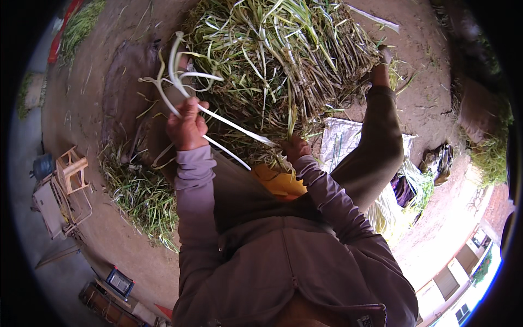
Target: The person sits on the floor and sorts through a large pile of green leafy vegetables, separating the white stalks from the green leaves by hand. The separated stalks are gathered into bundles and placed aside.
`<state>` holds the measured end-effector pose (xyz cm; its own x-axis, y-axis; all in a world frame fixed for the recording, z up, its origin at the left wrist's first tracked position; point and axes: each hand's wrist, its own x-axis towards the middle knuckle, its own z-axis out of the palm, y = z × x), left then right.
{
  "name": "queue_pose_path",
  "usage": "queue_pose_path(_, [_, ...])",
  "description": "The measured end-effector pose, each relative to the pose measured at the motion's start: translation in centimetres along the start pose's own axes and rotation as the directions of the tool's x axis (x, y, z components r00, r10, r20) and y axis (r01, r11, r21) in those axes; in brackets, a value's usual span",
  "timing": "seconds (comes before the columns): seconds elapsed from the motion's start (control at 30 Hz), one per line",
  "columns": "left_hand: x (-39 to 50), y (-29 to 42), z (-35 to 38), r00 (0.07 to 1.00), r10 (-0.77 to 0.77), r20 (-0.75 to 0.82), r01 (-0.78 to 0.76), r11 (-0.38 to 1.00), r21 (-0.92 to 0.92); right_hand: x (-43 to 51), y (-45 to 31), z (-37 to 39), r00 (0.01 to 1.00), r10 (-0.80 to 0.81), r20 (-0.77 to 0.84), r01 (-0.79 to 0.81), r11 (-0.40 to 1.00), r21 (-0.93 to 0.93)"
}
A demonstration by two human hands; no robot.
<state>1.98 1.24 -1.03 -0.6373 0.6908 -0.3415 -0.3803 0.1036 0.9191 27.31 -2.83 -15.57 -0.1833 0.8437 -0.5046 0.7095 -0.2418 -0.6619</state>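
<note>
Pale, peeled-looking plant stalks point(233, 126) with curled tips are pinched in my left hand point(188, 126), which is raised in front of my left thigh. One stalk runs across to my right hand point(295, 148), whose fingers are closed around its lower end. A yellow-green leaf strand point(292, 112) rises from that same hand toward the heap. Another stalk's end hangs free between my thighs. Beyond both hands lies a large heap of long leafy stalks point(269, 61), green on the left and brownish toward the right. The right fingertips are partly hidden by plant matter.
Leafy trimmings point(143, 196) lie by my left leg. A white woven sack point(339, 139) is under my right leg, near a bundle of pale stalks point(386, 208). Something yellow point(280, 184) shows between my thighs. A wooden stool point(71, 169) and blue jug point(43, 165) stand at far left.
</note>
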Motion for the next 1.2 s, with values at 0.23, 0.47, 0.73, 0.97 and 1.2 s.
queue_pose_path(0.23, [3.0,4.9,-1.4,0.995,0.104,0.000,-0.104,0.995,0.002,1.0,5.7,3.3,0.918,0.236,0.319,0.018,0.779,-0.626])
queue_pose_path(0.47, [3.5,6.4,-2.7,0.981,0.174,-0.091,-0.178,0.984,-0.033,1.8,9.2,4.0,0.861,0.351,0.367,0.004,0.718,-0.696])
queue_pose_path(0.73, [3.6,6.8,-1.6,0.983,0.185,-0.010,-0.185,0.983,-0.020,1.1,2.9,-0.3,0.974,0.002,0.227,0.111,0.867,-0.486])
queue_pose_path(0.97, [1.5,0.3,1.0,1.000,0.027,-0.005,-0.028,0.999,-0.021,-2.1,-6.4,-6.0,0.808,-0.298,0.508,-0.042,0.831,0.554])
queue_pose_path(1.2, [1.3,-1.5,0.6,0.996,-0.088,-0.035,0.087,0.996,-0.013,-4.6,-7.1,-5.7,0.775,-0.377,0.508,-0.121,0.699,0.704])
